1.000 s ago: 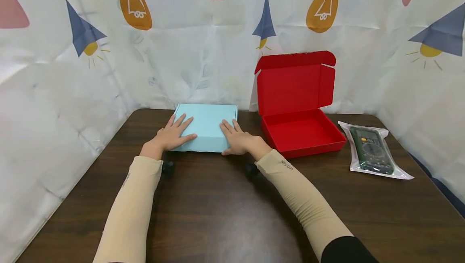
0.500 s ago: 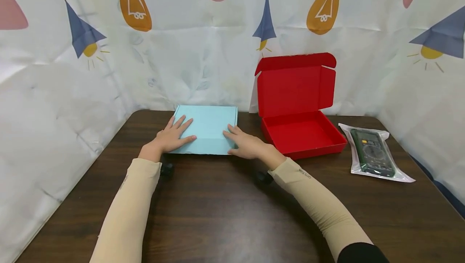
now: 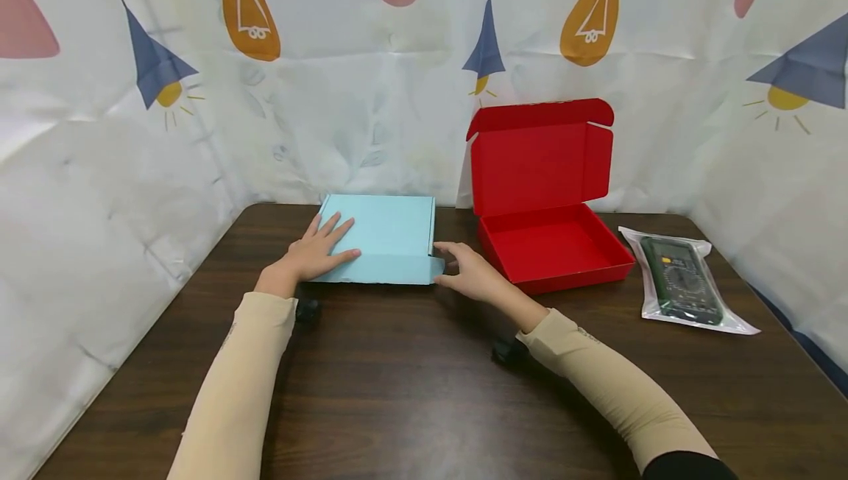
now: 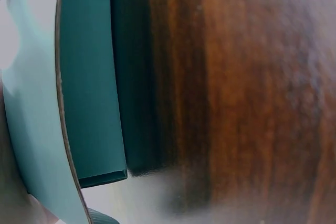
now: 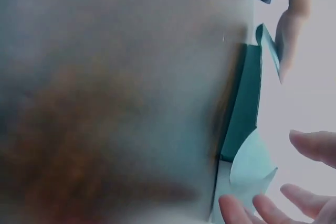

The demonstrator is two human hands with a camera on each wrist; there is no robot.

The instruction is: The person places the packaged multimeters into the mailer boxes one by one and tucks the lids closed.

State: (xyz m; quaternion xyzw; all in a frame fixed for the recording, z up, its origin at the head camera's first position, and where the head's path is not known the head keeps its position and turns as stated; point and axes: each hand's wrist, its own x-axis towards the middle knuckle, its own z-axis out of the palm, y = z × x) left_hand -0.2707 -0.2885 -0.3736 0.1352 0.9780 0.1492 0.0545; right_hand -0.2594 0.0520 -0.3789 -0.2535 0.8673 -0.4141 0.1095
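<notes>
A light blue cardboard mailer box (image 3: pixel 394 226) lies at the far middle of the table, its lid down and front flap (image 3: pixel 397 270) sticking out toward me. My left hand (image 3: pixel 311 252) rests on the lid's left side with fingers spread. At the flap's right end, my right hand (image 3: pixel 473 274) has its thumb and fingers apart, fingertips close beside the rounded side tab (image 5: pixel 252 158). In the left wrist view, the flap's edge stands away from the box's front wall (image 4: pixel 92 87), leaving a gap.
Right of the blue box stands a red box (image 3: pixel 553 241), lid raised, with bare inside. Farther right lies a green multimeter (image 3: pixel 682 277) in a clear plastic bag. A white printed curtain (image 3: pixel 371 126) hangs behind the dark wooden table (image 3: pixel 397 384).
My right hand has slid off the lid's top and moved right to the flap's end. The flap's right tab now shows. My left hand has stayed on the lid.
</notes>
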